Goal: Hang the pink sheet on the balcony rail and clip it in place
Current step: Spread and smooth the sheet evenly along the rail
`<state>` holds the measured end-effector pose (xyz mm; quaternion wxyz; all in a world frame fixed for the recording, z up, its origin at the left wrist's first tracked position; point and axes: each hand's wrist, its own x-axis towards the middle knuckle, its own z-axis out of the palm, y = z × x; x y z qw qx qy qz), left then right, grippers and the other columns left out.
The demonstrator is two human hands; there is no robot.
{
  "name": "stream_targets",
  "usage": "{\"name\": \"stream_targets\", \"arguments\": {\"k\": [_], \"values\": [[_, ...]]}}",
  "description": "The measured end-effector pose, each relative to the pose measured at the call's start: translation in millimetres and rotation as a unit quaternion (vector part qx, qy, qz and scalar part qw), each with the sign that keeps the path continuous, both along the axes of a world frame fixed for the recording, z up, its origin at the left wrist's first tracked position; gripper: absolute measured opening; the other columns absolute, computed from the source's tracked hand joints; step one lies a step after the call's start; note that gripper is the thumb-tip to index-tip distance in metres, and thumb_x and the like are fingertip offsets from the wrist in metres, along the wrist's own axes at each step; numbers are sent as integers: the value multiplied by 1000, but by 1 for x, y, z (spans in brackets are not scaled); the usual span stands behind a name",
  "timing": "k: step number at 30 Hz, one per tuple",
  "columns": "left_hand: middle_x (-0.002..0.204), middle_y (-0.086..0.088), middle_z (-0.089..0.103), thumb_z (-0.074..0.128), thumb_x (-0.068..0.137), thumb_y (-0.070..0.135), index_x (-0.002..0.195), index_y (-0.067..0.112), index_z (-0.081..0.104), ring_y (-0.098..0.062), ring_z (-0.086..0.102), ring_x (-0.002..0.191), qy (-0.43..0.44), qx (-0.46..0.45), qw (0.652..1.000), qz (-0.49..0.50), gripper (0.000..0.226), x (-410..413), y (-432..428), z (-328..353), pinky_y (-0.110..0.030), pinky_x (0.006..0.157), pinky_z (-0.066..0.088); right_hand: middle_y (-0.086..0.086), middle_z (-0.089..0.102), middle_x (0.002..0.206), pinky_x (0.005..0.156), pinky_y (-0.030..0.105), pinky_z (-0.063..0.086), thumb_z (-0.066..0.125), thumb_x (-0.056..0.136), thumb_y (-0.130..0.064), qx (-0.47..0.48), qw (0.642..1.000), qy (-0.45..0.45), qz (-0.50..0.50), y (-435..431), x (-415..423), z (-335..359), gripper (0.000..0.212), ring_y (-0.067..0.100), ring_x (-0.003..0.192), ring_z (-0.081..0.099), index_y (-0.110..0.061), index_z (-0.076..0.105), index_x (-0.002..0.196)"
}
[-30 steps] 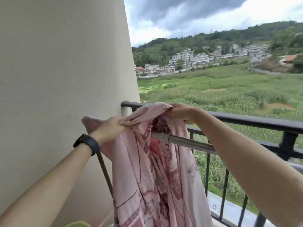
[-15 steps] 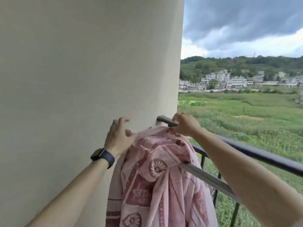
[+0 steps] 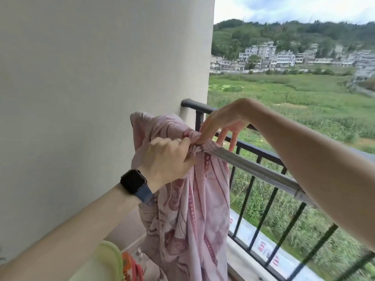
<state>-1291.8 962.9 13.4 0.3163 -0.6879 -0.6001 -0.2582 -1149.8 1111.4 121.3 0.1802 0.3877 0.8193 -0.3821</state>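
The pink patterned sheet (image 3: pixel 188 209) hangs bunched over the left end of a silver pole (image 3: pixel 255 172) that runs just inside the black balcony rail (image 3: pixel 261 152). My left hand (image 3: pixel 166 159), with a watch on the wrist, grips a gathered fold at the top of the sheet. My right hand (image 3: pixel 223 123) reaches in from the right and pinches the same bunched top edge with thumb and forefinger, its other fingers spread. No clip is visible.
A cream wall (image 3: pixel 91 88) stands close on the left, meeting the rail's end. Black vertical bars (image 3: pixel 265 218) drop below the rail. A light green object (image 3: pixel 109 260) and something orange (image 3: pixel 129 266) sit at the bottom edge. Fields and houses lie beyond.
My left hand has closed on the sheet's top fold, having been spread open on it. My right hand left the black rail's end and now pinches the fabric. The view shifted left and down.
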Motion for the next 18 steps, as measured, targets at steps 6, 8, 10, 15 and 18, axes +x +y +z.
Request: {"name": "stream_targets", "arguments": {"k": [6,8,10,15,18], "values": [[46,18,41,54,88,22,42,23,45,-7,40,56,-521,-130,839,-87,47,-30,25,49,-29,67,30,2,59,138,94,51,57,91,67,-33,30,999,-1,18,-5,0,-4,72,21,113,63,-19,58,130],[70,-4,52,57,81,17,67,17,54,-20,49,68,-698,-131,694,-119,14,-41,33,52,-32,67,36,-1,65,129,96,46,57,71,92,-34,73,994,76,-9,-2,0,-14,34,18,108,66,-19,65,122],[85,-15,54,54,87,13,88,7,54,-24,53,73,-734,-156,651,-117,7,-47,36,55,-29,63,41,1,63,122,98,43,56,54,104,-34,151,980,132,-20,3,0,-22,35,20,109,64,-13,62,130],[98,-5,57,63,92,42,92,4,62,-17,55,95,-560,-188,803,-80,38,-69,35,62,-29,82,46,7,60,84,58,18,47,40,109,-25,225,920,297,-123,7,-16,-15,35,7,66,61,-1,64,98],[115,-9,70,65,88,55,106,-1,64,-27,64,112,-561,-244,779,-139,59,-103,30,70,-32,96,52,12,73,83,75,41,61,52,104,-26,-1,892,405,-201,18,-39,5,32,26,72,70,0,70,98]]}}
